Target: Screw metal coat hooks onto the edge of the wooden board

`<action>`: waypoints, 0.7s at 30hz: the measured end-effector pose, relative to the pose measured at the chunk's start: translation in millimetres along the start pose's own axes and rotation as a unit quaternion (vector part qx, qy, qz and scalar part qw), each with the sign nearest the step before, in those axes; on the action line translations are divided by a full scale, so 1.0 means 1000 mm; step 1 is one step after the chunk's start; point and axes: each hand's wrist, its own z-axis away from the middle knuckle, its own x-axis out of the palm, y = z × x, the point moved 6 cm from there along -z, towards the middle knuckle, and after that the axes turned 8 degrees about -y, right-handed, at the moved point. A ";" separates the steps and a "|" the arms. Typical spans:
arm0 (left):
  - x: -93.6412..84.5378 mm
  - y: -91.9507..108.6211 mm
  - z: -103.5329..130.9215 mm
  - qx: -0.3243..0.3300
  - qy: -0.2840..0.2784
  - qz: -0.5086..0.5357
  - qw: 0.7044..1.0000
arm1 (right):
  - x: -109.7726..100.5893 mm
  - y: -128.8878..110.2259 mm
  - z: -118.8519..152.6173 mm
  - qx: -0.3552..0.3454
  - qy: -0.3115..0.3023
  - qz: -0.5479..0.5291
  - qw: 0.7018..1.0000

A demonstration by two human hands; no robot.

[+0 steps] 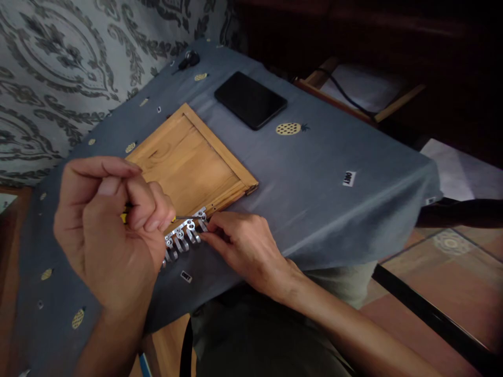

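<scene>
A wooden panel point(188, 157) with a raised frame lies on the blue patterned cloth. Along its near edge runs a silvery metal hook rail point(179, 233) with several hooks. My left hand point(113, 220) is closed around the yellow handle of a screwdriver point(189, 217), whose thin shaft points right to the rail's right end. The fingers hide most of the handle and part of the rail's left end. My right hand point(247, 246) pinches the hook at the right end of the rail, near the screwdriver's tip.
Beyond the panel lies a black phone point(251, 99) on the blue tablecloth point(322, 209). Small dark keys point(189, 60) rest near the far corner. A patterned curtain point(58, 68) borders the table's left side. White papers point(463, 170) and a dark bar are at the right.
</scene>
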 end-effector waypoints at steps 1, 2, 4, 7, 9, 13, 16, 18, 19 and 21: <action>0.001 0.000 0.000 -0.004 -0.002 0.000 1.000 | 0.000 0.000 0.000 0.000 0.000 -0.001 1.000; 0.002 0.000 0.000 -0.006 -0.002 -0.001 1.000 | 0.000 0.000 0.000 0.000 0.000 -0.003 1.000; 0.006 0.001 0.002 -0.011 -0.010 -0.010 1.000 | -0.001 0.000 0.000 0.001 -0.005 -0.004 1.000; 0.011 0.002 0.005 -0.008 -0.032 -0.011 0.999 | -0.001 0.000 0.001 0.003 -0.016 0.000 1.000; 0.014 0.001 0.005 -0.007 -0.042 -0.006 0.999 | -0.001 0.000 0.001 0.004 -0.018 0.001 1.000; 0.012 -0.001 0.000 -0.004 -0.031 0.008 0.999 | 0.000 0.000 0.001 0.002 -0.010 -0.005 1.000; 0.011 -0.004 -0.008 -0.015 -0.051 0.034 0.998 | 0.000 0.000 0.001 0.008 -0.007 -0.007 1.000; 0.010 -0.006 -0.012 -0.028 -0.067 0.044 0.996 | 0.001 0.001 0.000 0.012 -0.006 -0.006 1.000; 0.009 -0.007 -0.014 -0.036 -0.075 0.045 0.996 | 0.001 0.001 0.000 0.013 -0.005 -0.004 1.000; 0.008 -0.008 -0.015 -0.039 -0.096 0.049 0.993 | 0.001 0.001 0.000 0.015 -0.004 0.000 1.000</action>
